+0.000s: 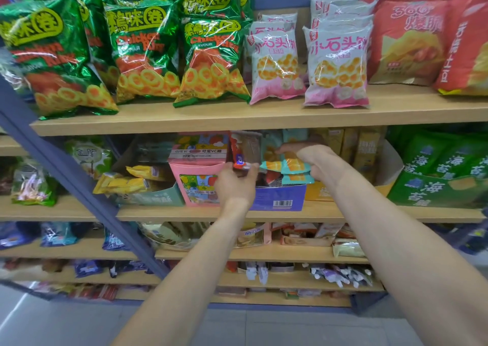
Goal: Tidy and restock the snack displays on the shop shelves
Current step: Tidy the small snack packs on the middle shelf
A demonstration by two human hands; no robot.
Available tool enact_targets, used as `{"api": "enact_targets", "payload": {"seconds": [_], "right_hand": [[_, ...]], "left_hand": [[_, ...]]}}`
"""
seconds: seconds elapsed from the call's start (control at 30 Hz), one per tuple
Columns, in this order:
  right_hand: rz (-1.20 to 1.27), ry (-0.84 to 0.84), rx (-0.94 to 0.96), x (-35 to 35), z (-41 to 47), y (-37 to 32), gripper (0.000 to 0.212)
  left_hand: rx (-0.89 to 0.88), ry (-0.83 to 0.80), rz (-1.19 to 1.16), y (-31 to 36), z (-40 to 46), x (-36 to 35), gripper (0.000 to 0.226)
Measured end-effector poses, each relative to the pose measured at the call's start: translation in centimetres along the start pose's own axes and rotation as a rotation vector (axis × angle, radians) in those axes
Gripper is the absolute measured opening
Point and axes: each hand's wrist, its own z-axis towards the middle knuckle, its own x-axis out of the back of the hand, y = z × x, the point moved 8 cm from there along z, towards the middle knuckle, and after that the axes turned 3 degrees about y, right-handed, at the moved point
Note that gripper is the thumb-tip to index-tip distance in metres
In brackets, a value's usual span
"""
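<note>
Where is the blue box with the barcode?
The blue box sits mid-frame on the second shelf, right of the pink box, under both hands.

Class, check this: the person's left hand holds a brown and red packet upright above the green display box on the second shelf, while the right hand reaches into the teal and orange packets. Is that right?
One detail is wrong. The head view shows the left hand holding the brown and red packet between the pink display box and a blue display box, not above a green one. The right hand does reach into the teal and orange packets.
</note>
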Motion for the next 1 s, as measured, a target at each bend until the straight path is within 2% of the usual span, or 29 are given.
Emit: {"api": "enact_targets", "payload": {"seconds": [0.07, 0.13, 0.23, 0.3, 0.37, 0.43, 0.5, 0.57, 0.63, 0.7, 0.8, 0.9, 1.0], "right_hand": [[0.014, -0.016, -0.017, -0.4, -0.3, -0.1, 0.035], [0.031, -0.006, -0.025, -0.6, -0.4, 0.1, 0.046], [0.078, -0.011, -0.034, -0.5, -0.7, 0.5, 0.049], [0.101, -0.014, -0.016, -0.2, -1.7, 0.7, 0.047], [0.099, -0.018, 0.018, 0.2, -2.7, 0.9, 0.051], [0.091, -0.049, 0.044, 0.2, -4.0, 1.3, 0.059], [0.084, -0.105, 0.053, -0.2, -5.6, 1.9, 0.058], [0.08, -0.209, 0.057, -1.0, -7.3, 2.7, 0.045], [0.131, -0.307, 0.061, -1.7, -8.9, 3.5, 0.039], [0.216, -0.319, 0.055, -1.7, -9.7, 4.2, 0.037], [0.365, -0.311, -0.02, -1.4, -10.3, 5.1, 0.027], [0.444, -0.367, -0.074, -2.1, -11.1, 5.6, 0.028], [0.487, -0.426, -0.066, -3.3, -11.8, 5.3, 0.03]], "left_hand": [[0.041, -0.102, 0.041, -0.1, 1.0, -1.4, 0.02], [0.016, -0.126, 0.127, 0.3, 1.8, -1.6, 0.021], [-0.123, -0.03, 0.393, 1.6, 1.9, -0.8, 0.026], [-0.207, 0.059, 0.476, 2.3, 0.8, 0.1, 0.029], [-0.288, 0.099, 0.351, 2.9, -0.9, 1.1, 0.034], [-0.226, 0.042, 0.02, 2.7, -2.4, 1.9, 0.036], [0.099, -0.152, -0.354, 1.7, -3.9, 0.8, 0.032], [0.381, -0.349, -0.557, 1.3, -5.6, -0.7, 0.034], [0.519, -0.432, -0.609, 0.7, -6.8, -1.1, 0.035], [0.593, -0.441, -0.643, -0.1, -7.5, -0.9, 0.036], [0.612, -0.448, -0.698, -0.7, -8.4, -0.5, 0.035], [0.616, -0.443, -0.744, -0.4, -9.7, 0.0, 0.032], [0.545, -0.404, -0.799, 0.1, -10.2, 1.0, 0.039]]}}
